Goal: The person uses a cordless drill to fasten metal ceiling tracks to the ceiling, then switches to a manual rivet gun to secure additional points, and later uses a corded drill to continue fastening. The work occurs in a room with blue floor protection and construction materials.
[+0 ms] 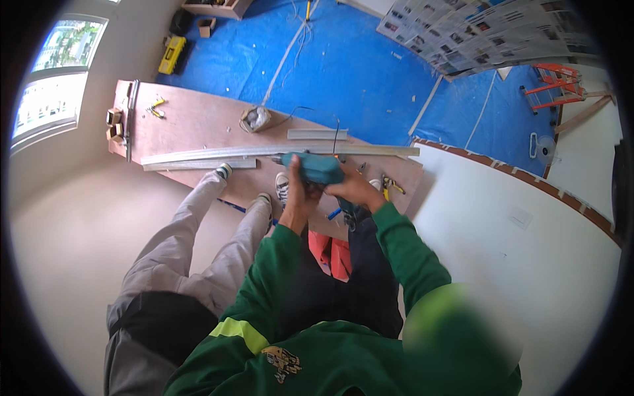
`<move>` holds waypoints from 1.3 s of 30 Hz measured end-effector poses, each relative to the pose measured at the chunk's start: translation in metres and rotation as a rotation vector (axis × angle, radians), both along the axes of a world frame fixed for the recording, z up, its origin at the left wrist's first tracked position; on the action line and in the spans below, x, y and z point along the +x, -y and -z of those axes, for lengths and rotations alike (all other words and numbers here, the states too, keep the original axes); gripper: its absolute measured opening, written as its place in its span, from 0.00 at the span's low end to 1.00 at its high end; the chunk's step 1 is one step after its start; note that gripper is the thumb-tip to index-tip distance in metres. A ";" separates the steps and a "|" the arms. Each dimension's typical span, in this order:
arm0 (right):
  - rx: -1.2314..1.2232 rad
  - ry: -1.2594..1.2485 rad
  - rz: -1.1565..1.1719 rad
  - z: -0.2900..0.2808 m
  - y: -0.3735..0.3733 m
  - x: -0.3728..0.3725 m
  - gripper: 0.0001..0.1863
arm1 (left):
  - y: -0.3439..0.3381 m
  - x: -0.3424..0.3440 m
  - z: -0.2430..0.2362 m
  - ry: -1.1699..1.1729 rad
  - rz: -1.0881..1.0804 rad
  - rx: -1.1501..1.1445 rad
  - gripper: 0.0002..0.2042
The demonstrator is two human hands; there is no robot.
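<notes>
A teal power drill (pixel 318 169) is held up in front of me in both hands, its nose pointing left. My left hand (pixel 298 197) is wrapped round the front part from below. My right hand (pixel 358 189) grips the drill at its rear right side, with its handle mostly hidden by the fingers. Beneath the drill, long metal channels (pixel 224 156) lie across a plywood platform (pixel 198 119). A short metal channel (pixel 317 134) lies just beyond them. Yellow-handled pliers or snips (pixel 394 185) rest right of my right hand.
Another person's legs in grey trousers (pixel 198 218) stand close at my left. On the platform are an open bag (pixel 255 119) and a yellow-handled tool (pixel 156 107). Beyond lie blue floor sheeting (pixel 356 72), a yellow toolbox (pixel 172 55) and an orange ladder (pixel 555 87). A white wall (pixel 475 218) borders the right.
</notes>
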State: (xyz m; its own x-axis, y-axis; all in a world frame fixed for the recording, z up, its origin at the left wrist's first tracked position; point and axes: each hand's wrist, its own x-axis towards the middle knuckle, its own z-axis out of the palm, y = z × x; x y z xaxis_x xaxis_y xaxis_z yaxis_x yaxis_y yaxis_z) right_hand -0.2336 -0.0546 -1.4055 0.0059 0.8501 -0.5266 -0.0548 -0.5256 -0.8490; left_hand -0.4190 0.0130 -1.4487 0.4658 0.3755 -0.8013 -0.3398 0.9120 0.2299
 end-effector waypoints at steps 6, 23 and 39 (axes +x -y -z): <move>-0.074 0.149 -0.005 0.125 -0.023 -0.027 0.40 | -0.054 -0.039 0.169 -0.213 -0.542 -0.119 0.26; -0.892 0.149 0.231 0.334 0.198 -0.041 0.21 | -0.167 -0.078 0.473 -0.706 -0.103 -0.314 0.27; -0.864 0.350 0.637 0.507 0.316 -0.159 0.23 | -0.059 -0.093 0.397 -0.732 0.847 0.246 0.27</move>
